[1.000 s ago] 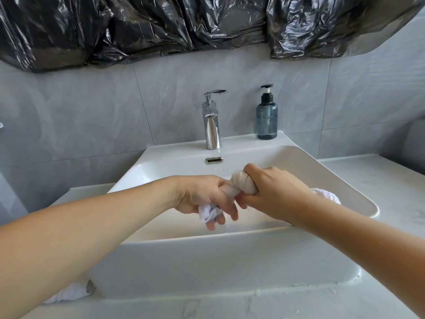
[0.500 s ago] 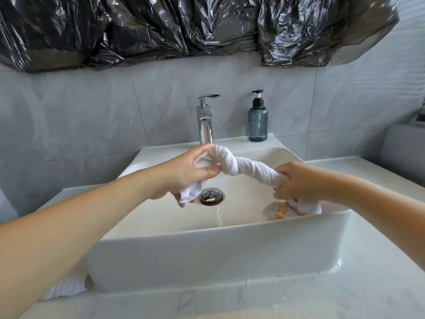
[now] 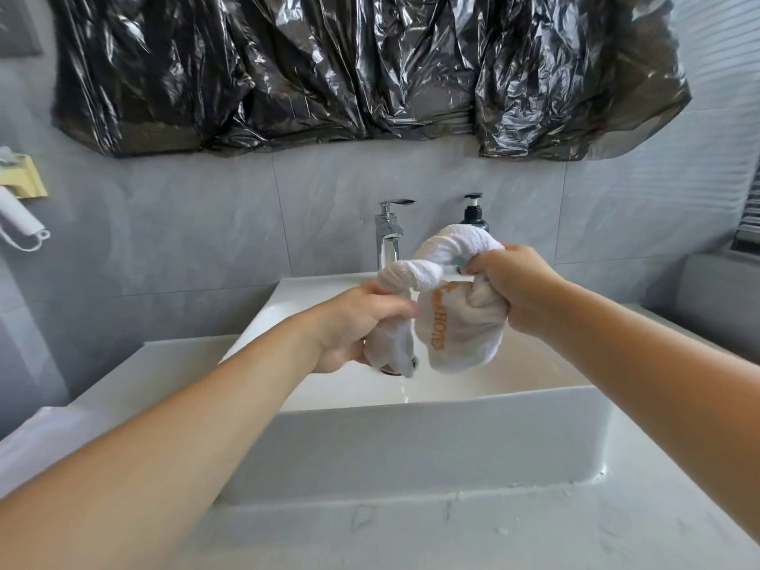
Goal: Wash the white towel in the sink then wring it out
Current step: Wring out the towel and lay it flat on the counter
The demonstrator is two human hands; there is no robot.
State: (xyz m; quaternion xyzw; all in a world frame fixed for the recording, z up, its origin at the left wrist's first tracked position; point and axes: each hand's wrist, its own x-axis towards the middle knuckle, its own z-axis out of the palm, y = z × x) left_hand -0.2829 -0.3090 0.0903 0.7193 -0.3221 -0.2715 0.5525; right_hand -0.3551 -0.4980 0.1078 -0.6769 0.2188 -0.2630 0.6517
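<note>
Up over the basin, the white towel (image 3: 448, 257) is twisted into a tight rope that arches between both hands, its two loose ends hanging down over the sink (image 3: 411, 438). One end carries orange lettering (too folded to read fully). The left hand (image 3: 357, 322) has its fingers curled firmly round the left part of the twist, with a short tail of cloth dropping below the fist. The right hand (image 3: 514, 290) grips the other part just as tightly, the lettered end bunched beneath it. Both hands sit close together, nearly touching. A thin trickle of water falls from the towel into the sink, near the drain (image 3: 395, 369), which the cloth mostly hides. Behind stand the chrome faucet (image 3: 388, 236) and a dark soap bottle (image 3: 473, 211), partly hidden by the towel. Droplets dot the countertop (image 3: 493, 528), and black plastic sheeting (image 3: 349, 67) hangs on the wall above
</note>
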